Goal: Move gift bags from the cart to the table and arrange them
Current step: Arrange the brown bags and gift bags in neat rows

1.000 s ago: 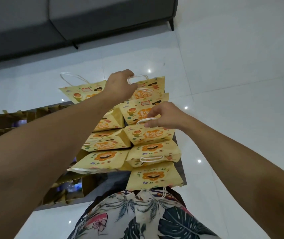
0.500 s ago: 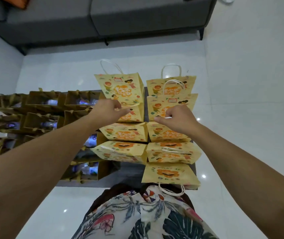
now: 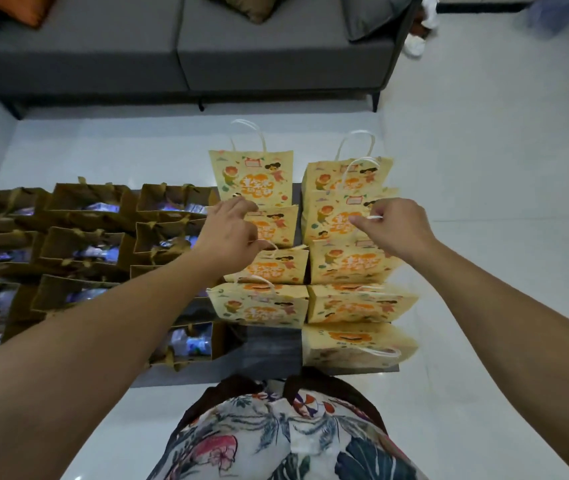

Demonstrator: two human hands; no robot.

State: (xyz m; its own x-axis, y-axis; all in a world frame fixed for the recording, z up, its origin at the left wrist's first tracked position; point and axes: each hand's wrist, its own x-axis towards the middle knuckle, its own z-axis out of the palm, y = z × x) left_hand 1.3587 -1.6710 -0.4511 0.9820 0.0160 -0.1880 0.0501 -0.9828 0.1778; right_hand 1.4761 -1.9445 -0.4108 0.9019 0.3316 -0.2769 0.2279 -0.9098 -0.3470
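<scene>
Yellow gift bags (image 3: 349, 261) stand in two rows along right edge of low table (image 3: 269, 355), overlapped so fronts show. Brown bags (image 3: 86, 244) crowd left side. Right hand (image 3: 394, 226) pinches white handle (image 3: 375, 218) of second-farthest bag, likely straightening it. Left hand (image 3: 231, 230) fingers curled at neighbouring bag top; grip unclear.

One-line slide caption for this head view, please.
Left hand and right hand adjust yellow gift bags in two columns on a dark table, beside gold bags.
</scene>
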